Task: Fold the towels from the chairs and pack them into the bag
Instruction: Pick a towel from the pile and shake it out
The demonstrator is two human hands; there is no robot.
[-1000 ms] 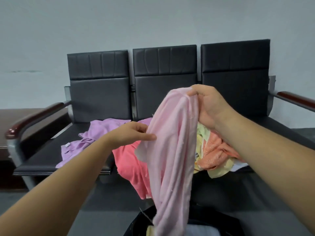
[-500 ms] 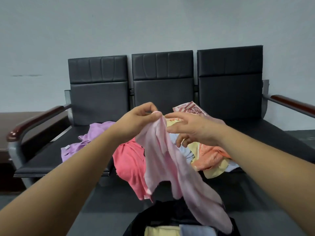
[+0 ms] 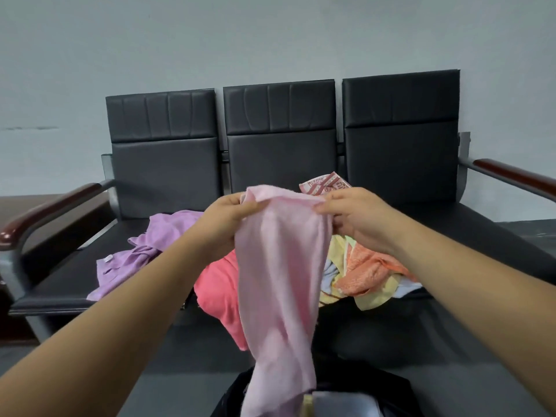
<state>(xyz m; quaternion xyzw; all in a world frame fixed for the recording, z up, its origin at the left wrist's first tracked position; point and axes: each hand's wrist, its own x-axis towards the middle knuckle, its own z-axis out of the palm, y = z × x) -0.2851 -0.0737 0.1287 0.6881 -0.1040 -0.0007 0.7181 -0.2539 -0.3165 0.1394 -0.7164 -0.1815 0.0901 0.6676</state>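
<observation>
While hanging bunched above the open black bag [image 3: 391, 389] at the near edge, could slump in unfolded. Pinched only along the top edge of the pink towel [image 3: 279, 281], left hand [image 3: 228, 218] and right hand [image 3: 358, 218] each curled on a corner; drops sideways with either pinch loosened. Farther back, could drag the loose towel pile [image 3: 367, 266] off the chairs [image 3: 279, 164].

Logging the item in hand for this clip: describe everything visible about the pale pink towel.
The pale pink towel is plain, soft fuzzy cloth, unfolded. Its top edge is stretched between the left hand and the right hand, each pinching an end. The rest hangs in loose vertical folds before the chairs, its lower end over the open black bag.
</observation>
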